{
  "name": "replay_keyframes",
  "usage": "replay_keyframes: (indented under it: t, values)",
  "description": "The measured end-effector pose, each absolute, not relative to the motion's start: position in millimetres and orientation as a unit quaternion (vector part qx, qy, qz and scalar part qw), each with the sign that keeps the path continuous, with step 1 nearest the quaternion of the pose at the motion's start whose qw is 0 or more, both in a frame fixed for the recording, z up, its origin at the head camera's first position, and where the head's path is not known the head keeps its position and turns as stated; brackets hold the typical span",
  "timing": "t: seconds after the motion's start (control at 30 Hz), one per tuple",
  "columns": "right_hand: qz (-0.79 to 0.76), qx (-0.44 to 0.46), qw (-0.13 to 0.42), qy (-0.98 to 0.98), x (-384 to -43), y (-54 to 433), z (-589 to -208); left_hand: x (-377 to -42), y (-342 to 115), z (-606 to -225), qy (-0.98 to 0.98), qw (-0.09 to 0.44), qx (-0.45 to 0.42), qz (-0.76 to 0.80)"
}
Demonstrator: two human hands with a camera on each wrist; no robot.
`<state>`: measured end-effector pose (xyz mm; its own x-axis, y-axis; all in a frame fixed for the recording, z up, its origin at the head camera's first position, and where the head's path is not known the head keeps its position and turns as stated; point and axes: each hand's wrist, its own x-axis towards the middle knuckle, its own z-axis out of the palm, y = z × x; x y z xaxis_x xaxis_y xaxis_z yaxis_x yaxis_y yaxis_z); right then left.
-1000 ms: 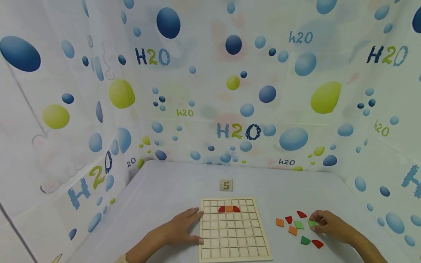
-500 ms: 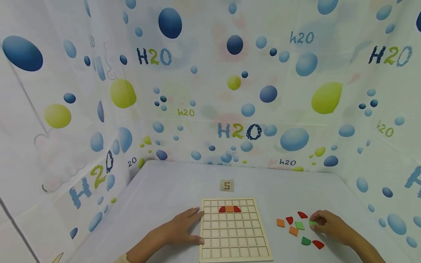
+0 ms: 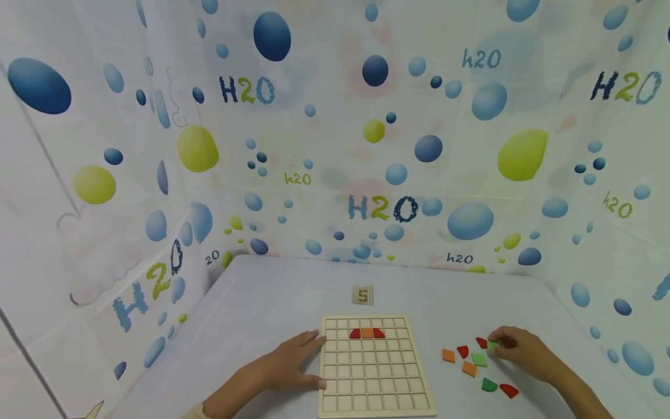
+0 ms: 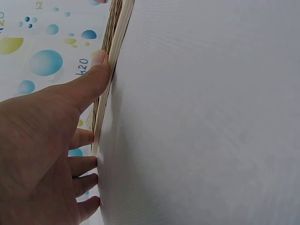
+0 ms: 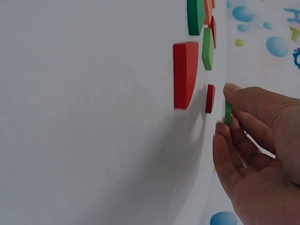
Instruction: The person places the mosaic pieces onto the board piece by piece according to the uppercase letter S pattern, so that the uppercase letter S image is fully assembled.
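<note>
My right hand pinches a light green square tile between thumb and fingers, lifted just over the table at the right. My left hand lies with fingers spread along the left edge of a wooden grid board; in the left wrist view its thumb touches that edge. Near the top of the board, an orange square sits between two red quarter-round pieces, one being the left red piece. Close by the right hand lies a red quarter-round piece, partly covered by the held tile.
Several loose tiles lie right of the board: an orange square, another orange square, a light green square, a dark green piece and a red piece. A small patterned card lies behind the board.
My right hand has picked the light green square up off the table and moved it slightly away from me, toward the far red piece. The left hand keeps its place on the board's edge.
</note>
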<state>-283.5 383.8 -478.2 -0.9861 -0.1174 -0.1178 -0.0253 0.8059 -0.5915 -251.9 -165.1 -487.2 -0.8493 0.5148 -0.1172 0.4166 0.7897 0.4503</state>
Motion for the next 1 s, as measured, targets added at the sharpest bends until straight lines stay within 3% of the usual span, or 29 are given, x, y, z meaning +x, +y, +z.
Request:
replay_keyframes:
  t: [0.5, 1.0]
  values:
    - [-0.344, -0.127, 0.061, 0.928, -296, 322, -475, -252, -166, -488, 0.941, 0.113, 0.246, 0.201]
    - [-0.33, -0.216, 0.022, 0.919, -299, 203, -470, -252, -164, -486, 0.941, 0.121, 0.243, 0.204]
